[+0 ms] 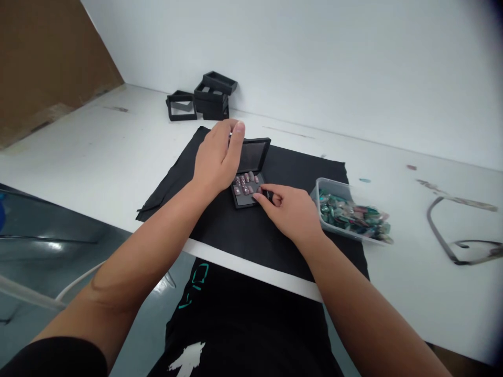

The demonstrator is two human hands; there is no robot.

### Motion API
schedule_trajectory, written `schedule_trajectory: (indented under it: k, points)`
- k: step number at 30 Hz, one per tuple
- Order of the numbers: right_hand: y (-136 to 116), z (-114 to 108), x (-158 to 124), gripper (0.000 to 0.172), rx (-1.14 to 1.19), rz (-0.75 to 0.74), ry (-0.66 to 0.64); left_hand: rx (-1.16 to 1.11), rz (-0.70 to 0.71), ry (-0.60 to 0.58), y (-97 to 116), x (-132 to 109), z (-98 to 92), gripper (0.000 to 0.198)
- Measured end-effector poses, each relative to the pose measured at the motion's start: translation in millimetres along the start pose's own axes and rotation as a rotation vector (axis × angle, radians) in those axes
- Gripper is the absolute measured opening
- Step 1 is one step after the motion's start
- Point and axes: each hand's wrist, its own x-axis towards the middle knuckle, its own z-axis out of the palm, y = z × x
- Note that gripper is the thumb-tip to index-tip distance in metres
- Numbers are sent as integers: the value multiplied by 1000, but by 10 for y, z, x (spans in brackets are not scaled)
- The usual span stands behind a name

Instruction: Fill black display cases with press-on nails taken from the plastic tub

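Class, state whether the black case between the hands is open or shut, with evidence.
The case is open: its lid stands raised, exposing the nails inside.

1 head-worn camera, looking forward and down from close above hands (215,158) and tabletop (78,141).

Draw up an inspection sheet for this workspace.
Surface: white table, black mat over its middle.
Job's things: open black case holding nail-shaped pieces; clear tub of greenish and pinkish pieces to its right.
Clutter: black frames piled behind the mat; apparent glasses far right.
Hands: left hand beside the case's lid, contact unclear; right hand with fingers at the case's right side.
Cables: white curved strand at left; cable or frame unclear.
Surroundings: white wall behind, brown panel left.
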Motion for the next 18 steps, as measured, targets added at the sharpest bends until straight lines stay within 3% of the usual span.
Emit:
schedule_trajectory:
  k: [11, 18]
  points:
    - [64, 19, 23, 43, 81, 27, 2, -6, 41, -28, -12, 0, 26, 62]
    - [44, 32, -20, 42, 22, -7, 5, 49, 116, 3, -165, 37, 82, 66]
